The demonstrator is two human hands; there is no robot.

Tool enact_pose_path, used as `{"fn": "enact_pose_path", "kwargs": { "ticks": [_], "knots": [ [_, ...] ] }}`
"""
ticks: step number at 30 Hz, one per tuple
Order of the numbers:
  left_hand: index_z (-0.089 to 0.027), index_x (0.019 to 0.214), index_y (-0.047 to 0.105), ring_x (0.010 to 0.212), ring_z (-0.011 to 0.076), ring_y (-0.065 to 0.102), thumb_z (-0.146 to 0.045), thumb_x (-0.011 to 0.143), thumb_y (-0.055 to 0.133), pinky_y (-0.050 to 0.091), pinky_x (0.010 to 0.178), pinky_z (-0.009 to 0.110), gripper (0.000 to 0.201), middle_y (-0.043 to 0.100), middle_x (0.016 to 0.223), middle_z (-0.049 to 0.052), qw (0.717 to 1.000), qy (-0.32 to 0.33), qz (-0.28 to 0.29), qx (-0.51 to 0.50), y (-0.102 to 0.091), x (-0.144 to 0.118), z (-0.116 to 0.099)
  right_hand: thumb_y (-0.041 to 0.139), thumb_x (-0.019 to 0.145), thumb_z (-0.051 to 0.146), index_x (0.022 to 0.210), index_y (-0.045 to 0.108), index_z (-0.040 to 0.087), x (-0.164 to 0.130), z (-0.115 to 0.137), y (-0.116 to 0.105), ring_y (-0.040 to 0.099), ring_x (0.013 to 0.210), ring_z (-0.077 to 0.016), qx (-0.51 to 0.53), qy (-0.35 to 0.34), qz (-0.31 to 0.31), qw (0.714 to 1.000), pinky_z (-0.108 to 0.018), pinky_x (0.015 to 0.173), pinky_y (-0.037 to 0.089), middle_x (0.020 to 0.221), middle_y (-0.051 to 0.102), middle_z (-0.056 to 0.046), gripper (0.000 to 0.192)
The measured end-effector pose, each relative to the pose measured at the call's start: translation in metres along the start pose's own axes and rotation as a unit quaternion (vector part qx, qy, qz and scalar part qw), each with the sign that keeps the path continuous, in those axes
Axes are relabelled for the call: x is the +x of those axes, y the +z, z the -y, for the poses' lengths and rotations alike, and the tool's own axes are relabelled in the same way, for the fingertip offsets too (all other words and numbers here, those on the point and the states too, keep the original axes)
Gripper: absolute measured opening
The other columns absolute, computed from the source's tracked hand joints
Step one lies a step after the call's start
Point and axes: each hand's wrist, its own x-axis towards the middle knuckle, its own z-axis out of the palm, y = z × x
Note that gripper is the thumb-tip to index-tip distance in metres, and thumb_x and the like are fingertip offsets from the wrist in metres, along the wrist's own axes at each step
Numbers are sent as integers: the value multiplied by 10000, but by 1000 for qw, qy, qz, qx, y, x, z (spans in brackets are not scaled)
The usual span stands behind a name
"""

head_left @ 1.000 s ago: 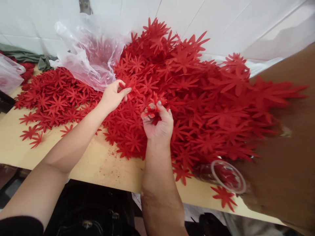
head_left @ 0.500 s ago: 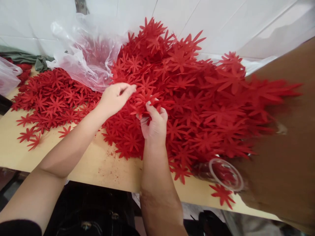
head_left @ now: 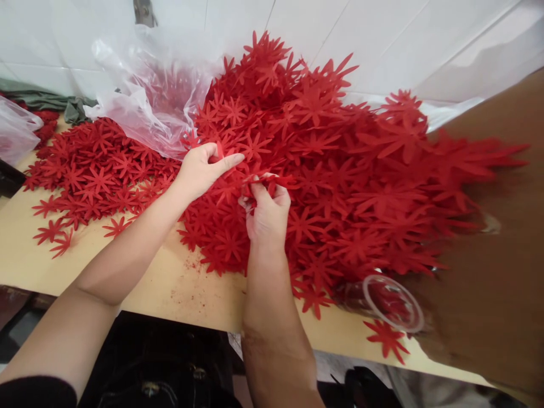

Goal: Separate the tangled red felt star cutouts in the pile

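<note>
A big heap of red flower-shaped cut-outs (head_left: 340, 158) covers the middle of the wooden table (head_left: 161, 283). My left hand (head_left: 199, 170) rests at the heap's left side, thumb and fingers pinching a red cut-out (head_left: 220, 151). Just to its right, my right hand (head_left: 266, 212) is closed on a small bunch of red cut-outs (head_left: 266, 180) held above the heap. The two hands are a few centimetres apart.
A flatter spread of red cut-outs (head_left: 93, 170) lies at the left. A crumpled clear plastic bag (head_left: 148, 102) sits behind it. A clear plastic cup (head_left: 389, 303) lies at the heap's front right, beside a brown cardboard surface (head_left: 493, 272). White tiled wall behind.
My right hand has moved up and slightly forward with its bunch, closer to the left hand. My left hand's fingers have stretched out to the right, pinching a cut-out.
</note>
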Motion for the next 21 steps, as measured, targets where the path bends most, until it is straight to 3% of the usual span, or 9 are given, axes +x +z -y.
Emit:
{"fn": "enact_pose_path", "kwargs": {
  "ticks": [5,8,11,14,18,21],
  "knots": [
    [-163,731,509,721,109,532,-201,692,644,415,713,256,145,559,705,-20,999,24,11,-31,1,2,2,716,531,245,705,502,199,2,1,0,483,449,-24,4,17,11,1000,-132,383,318,553,550,97,280],
    [-152,786,553,821,118,552,-104,663,620,411,810,277,149,605,830,5,998,50,15,-31,0,1,-2,711,547,238,714,512,193,1,1,1,481,448,-31,14,17,18,1000,-138,381,317,537,541,93,264],
    [-147,793,567,801,103,547,-80,652,609,409,807,269,162,608,829,4,997,49,44,-50,0,1,-5,705,560,217,739,547,184,0,1,0,521,488,-40,17,13,37,999,-139,399,350,575,591,74,241],
    [-147,702,533,686,87,513,-187,700,609,405,716,253,86,556,688,-18,996,17,61,-66,2,3,-2,700,549,192,748,571,183,-1,1,0,566,527,-49,0,11,49,999,-145,421,392,646,646,54,237],
    [-167,574,409,568,71,395,-255,717,617,323,598,234,267,384,543,-53,999,-2,22,-25,4,9,7,696,548,212,722,559,191,0,-1,1,549,470,-54,-14,11,31,999,-150,394,374,596,641,64,223],
    [-172,561,377,560,70,346,-246,708,625,288,585,239,297,356,541,-57,1000,12,1,13,3,11,11,700,564,248,710,527,194,0,-1,1,492,398,-42,-22,16,18,999,-144,362,333,532,618,73,234]
  ]
}}
